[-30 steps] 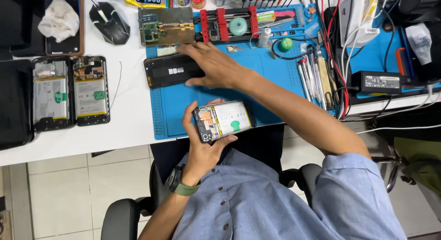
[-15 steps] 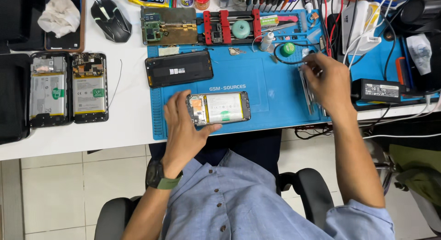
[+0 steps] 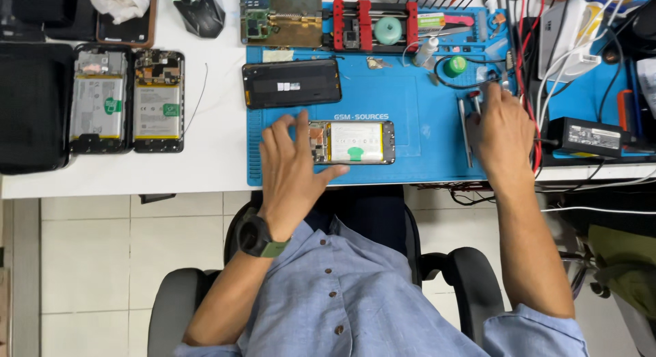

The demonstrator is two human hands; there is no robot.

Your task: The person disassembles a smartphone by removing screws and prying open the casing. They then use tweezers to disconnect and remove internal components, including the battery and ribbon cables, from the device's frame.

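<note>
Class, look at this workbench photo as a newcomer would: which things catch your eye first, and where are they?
The bright blue rubber work mat fills the desk's middle. On it lies an opened phone with a white battery, its left end under the left hand, while the right hand reaches thin metal tools at the mat's right edge. Two more opened phones lie side by side on the white desk, left.

You sit at a white table [image 3: 219, 159] that has a blue work mat [image 3: 424, 104] on its right half. Under the table you see a floor of pale square tiles [image 3: 89, 261] with grey joints. Your black office chair [image 3: 471, 282] has padded armrests. The light is even and soft.
</note>
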